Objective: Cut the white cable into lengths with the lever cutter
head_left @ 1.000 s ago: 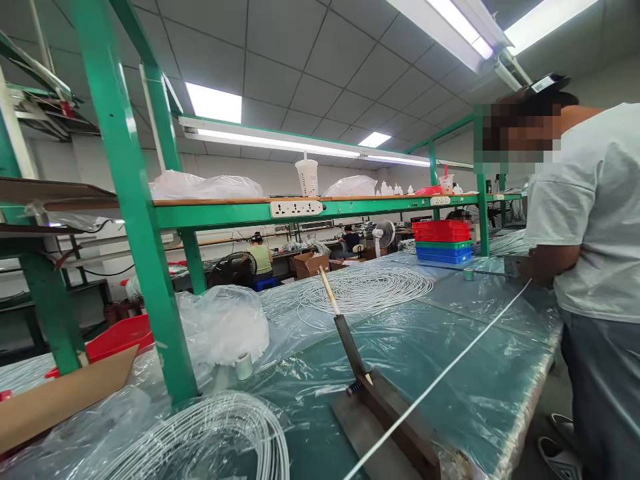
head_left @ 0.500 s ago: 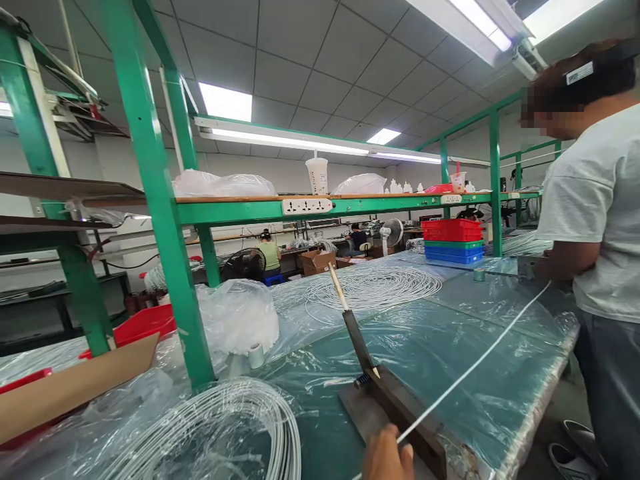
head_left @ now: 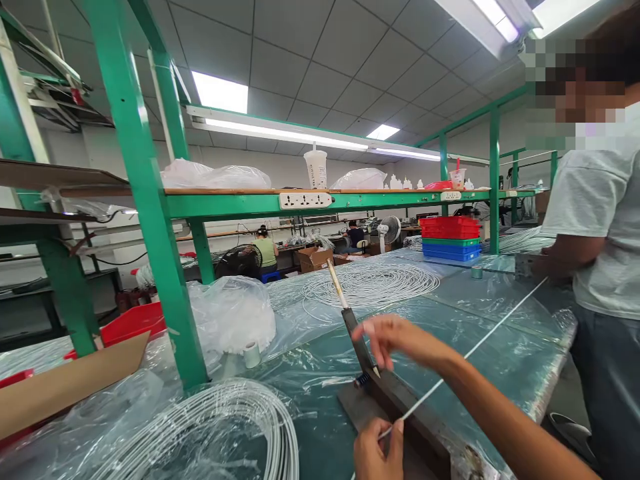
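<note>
Well, the left hand (head_left: 379, 448) pinches white cable (head_left: 423, 399), the right hand (head_left: 393, 339) hangs half-open, and a cup (head_left: 315, 167) bears dark lettering (head_left: 321, 179).

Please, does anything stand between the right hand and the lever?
Nothing visible does. The right hand overlaps the lever in this view, though contact is unclear. The cable, pinched by the left hand, passes behind the right forearm, not between hand and lever.
</note>
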### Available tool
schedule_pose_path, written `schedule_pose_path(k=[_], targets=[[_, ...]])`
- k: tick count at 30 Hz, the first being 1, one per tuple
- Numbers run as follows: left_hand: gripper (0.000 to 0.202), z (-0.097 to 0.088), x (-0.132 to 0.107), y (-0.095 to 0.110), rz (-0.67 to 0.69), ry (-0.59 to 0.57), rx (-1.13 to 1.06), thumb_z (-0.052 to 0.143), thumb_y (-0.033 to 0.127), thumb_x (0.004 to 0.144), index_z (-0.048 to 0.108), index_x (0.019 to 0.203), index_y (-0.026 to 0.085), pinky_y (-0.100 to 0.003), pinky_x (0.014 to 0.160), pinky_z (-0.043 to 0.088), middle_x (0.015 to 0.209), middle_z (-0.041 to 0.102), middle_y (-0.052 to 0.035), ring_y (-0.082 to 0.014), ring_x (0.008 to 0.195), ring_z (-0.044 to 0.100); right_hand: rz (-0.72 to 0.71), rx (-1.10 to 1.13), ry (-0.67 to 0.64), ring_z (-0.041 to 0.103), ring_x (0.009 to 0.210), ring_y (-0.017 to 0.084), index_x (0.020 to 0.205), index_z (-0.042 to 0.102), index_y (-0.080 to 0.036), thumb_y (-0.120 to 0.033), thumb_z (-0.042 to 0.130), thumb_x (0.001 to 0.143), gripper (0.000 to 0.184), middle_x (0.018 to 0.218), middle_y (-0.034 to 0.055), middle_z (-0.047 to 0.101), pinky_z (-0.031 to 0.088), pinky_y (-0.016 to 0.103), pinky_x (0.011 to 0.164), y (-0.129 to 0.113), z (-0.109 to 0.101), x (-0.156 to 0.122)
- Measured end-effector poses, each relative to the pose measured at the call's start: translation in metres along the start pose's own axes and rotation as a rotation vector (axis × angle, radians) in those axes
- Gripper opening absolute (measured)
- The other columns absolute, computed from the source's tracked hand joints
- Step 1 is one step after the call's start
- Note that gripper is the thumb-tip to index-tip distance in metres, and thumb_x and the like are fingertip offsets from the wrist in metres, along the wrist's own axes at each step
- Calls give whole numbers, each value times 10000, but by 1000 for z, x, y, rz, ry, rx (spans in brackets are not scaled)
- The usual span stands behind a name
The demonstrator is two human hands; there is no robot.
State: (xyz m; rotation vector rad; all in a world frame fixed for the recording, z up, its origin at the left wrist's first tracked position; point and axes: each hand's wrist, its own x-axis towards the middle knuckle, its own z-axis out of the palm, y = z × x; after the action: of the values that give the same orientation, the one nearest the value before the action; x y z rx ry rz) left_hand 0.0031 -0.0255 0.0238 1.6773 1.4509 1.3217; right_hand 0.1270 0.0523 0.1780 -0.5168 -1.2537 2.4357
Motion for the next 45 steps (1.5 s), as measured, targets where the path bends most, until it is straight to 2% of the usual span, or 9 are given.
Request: schedule_pose_path(k=[4,8,15,21,27,32,37,41,45], targets=[[519,5,3,-9,5,54,23,403,655,622,424,393,190,-227,414,274,380,329,36,-109,399,328,-320,-108,476,321,377,9,848,497,-104,-466,341,850,394,543,-50,425,281,128,351,-68,-25,28],[510,8,9,-15,-39,67,-6,439,649,587,425,377,184,-217,401,267,368,299,47,-95,388,290,-321,-239,763,245,353,7,882,464,-110,-531,282,840,461,530,-54,390,170,136,317,-100,-41,70],[425,8,15,-18,-78,81,-37,484,554,545,372,350,194,-224,414,301,374,317,42,-100,396,317,-214,-335,844,279,387,14,855,471,-105,-541,231,847,497,573,-36,406,238,145,349,-105,-40,110],[354,7,15,-18,-78,58,-33,451,489,563,325,385,210,-235,430,242,393,291,46,-104,412,303,-312,-398,783,244,308,18,821,449,-139,-570,139,836,531,434,-46,374,173,112,308,-102,-14,62],[340,-2,10,-6,-58,22,-123,464,459,591,336,410,201,-230,459,244,429,307,47,-102,451,302,-349,-436,690,472,375,75,848,445,-148,-527,174,851,465,507,41,549,324,119,337,-52,26,-48],[363,-10,7,2,-101,-64,-178,480,475,594,331,417,196,-225,487,242,455,288,52,-103,485,297,-234,-404,630,494,399,41,896,433,-149,-357,450,824,221,546,-2,554,376,88,385,20,50,-115],[364,-16,5,8,-101,-136,-156,460,496,616,357,451,189,-229,505,230,484,307,44,-111,516,299,-26,-292,822,520,465,59,1224,248,-178,-289,462,775,509,607,-2,544,428,112,412,68,66,-135],[358,-17,4,13,-117,-128,-127,461,487,617,345,447,194,-231,503,219,483,290,47,-109,511,286,95,-256,878,374,347,26,1184,284,-148,-213,435,661,548,543,-47,441,360,104,316,93,67,-133],[360,-18,5,14,-108,-130,-126,458,488,624,354,447,192,-229,504,220,486,293,46,-111,513,290,151,-497,877,220,299,7,1049,396,-130,-255,456,639,433,479,-85,333,193,103,259,105,68,-130]])
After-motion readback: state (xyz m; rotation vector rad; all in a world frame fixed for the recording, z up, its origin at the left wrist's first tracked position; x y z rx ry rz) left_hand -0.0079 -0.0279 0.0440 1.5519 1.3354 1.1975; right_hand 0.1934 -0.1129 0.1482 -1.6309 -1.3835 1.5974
